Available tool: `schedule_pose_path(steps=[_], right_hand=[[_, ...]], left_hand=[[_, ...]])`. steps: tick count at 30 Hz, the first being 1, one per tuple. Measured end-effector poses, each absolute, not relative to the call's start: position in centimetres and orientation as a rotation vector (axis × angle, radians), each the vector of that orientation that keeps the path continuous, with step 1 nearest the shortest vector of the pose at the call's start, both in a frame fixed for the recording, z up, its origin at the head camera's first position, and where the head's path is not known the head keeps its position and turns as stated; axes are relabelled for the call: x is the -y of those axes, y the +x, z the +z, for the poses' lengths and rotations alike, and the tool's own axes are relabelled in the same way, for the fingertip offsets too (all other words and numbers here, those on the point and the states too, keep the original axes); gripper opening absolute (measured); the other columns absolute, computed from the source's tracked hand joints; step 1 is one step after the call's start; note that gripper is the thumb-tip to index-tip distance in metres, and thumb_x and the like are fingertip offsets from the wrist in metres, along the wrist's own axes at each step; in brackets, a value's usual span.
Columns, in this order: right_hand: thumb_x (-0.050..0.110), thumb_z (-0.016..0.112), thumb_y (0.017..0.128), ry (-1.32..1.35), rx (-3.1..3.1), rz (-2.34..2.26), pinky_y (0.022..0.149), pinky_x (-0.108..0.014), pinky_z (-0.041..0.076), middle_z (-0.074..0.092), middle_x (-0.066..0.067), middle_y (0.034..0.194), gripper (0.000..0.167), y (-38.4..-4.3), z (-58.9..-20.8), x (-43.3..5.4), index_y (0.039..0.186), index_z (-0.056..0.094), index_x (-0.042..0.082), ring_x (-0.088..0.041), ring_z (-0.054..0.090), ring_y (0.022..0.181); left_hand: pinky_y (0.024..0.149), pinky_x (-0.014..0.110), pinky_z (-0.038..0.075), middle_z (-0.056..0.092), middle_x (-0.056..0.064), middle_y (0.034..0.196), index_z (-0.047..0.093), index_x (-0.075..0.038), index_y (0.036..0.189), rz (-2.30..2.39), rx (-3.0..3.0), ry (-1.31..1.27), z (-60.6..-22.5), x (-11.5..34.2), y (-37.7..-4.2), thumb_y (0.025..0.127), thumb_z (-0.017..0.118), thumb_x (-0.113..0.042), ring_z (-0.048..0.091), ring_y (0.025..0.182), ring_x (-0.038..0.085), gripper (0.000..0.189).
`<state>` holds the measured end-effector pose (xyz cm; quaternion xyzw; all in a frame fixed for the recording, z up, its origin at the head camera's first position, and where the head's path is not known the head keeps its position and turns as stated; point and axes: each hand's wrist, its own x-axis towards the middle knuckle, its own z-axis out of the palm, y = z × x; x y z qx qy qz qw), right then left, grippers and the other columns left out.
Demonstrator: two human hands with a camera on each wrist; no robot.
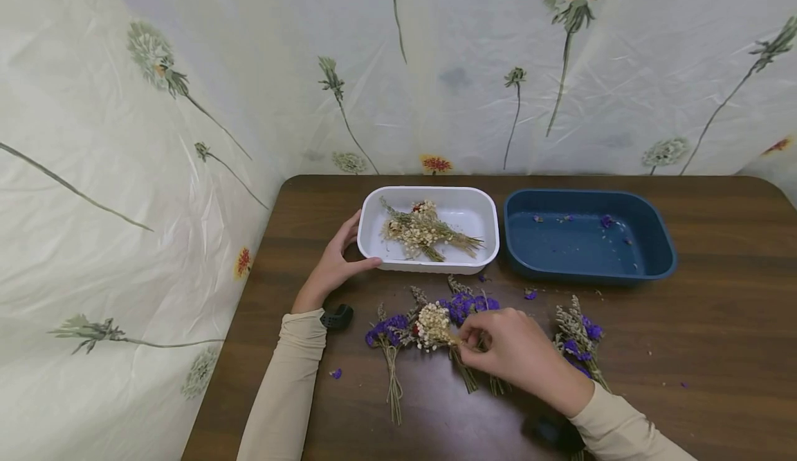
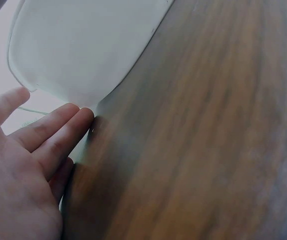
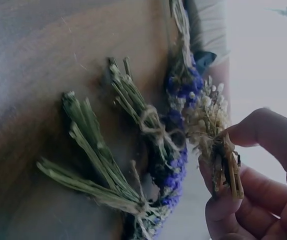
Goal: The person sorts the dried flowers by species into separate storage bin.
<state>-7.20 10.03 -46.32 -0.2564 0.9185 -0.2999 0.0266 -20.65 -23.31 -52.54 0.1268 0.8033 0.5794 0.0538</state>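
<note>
My right hand (image 1: 513, 350) pinches a small bunch of cream dried flowers (image 1: 432, 324) by its stems, between thumb and fingers. In the right wrist view the tied stem ends of this bunch (image 3: 227, 172) stick out past the fingertips. Below and beside it, several twine-tied bunches with purple flowers (image 1: 392, 350) lie on the table. My left hand (image 1: 333, 264) rests against the left side of a white tub (image 1: 429, 266), its thumb along the front rim. Extended fingers (image 2: 66, 132) touch the tub's wall in the left wrist view. Cream and green dried bunches (image 1: 417, 229) lie crossed inside the tub.
A dark blue tub (image 1: 585, 274) stands right of the white one, with purple petal bits on its floor. More purple bunches (image 1: 579, 336) lie at the right, partly behind the right forearm. Loose petals (image 1: 336, 373) dot the brown table (image 1: 716, 322). A flower-patterned sheet (image 1: 436, 101) hangs behind.
</note>
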Motion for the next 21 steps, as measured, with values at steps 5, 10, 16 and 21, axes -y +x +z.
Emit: schedule_pose_path(steps=[5,10,16,21], right_hand=[[0.017,0.080,0.080,-0.801,-2.840,-0.954,0.053,-0.017,0.042,0.063,0.022,0.070,0.014,-7.5,-46.0,-10.2,0.081,0.073,0.029,0.010,0.046,0.054],[0.015,0.081,0.080,-0.826,-2.863,-1.000,0.055,-0.017,0.043,0.061,0.023,0.068,0.018,-7.7,-45.8,-10.4,0.079,0.071,0.030,0.010,0.046,0.055],[0.013,0.081,0.081,-0.867,-2.853,-1.051,0.058,-0.017,0.048,0.062,0.022,0.068,0.016,-8.3,-45.5,-10.6,0.080,0.072,0.027,0.010,0.050,0.058],[0.011,0.081,0.084,-0.875,-2.813,-1.068,0.058,-0.018,0.049,0.066,0.019,0.069,0.014,-8.9,-45.1,-10.7,0.081,0.075,0.024,0.010,0.054,0.061]], left_hand=[[0.125,0.058,0.023,0.053,0.007,0.154,0.028,-0.040,0.162,1.754,-2.443,0.380,-52.6,23.3,-20.7,0.083,0.088,-0.018,0.047,0.143,0.030,0.102],[0.125,0.059,0.023,0.053,0.007,0.155,0.028,-0.040,0.162,1.755,-2.442,0.385,-52.7,23.3,-20.7,0.083,0.088,-0.017,0.047,0.143,0.030,0.101],[0.125,0.059,0.021,0.053,0.006,0.155,0.028,-0.041,0.162,1.763,-2.436,0.387,-52.7,23.4,-20.7,0.083,0.088,-0.018,0.047,0.144,0.030,0.101],[0.125,0.059,0.022,0.054,0.007,0.154,0.028,-0.040,0.162,1.771,-2.435,0.388,-52.7,23.4,-20.7,0.082,0.088,-0.019,0.047,0.143,0.030,0.102]])
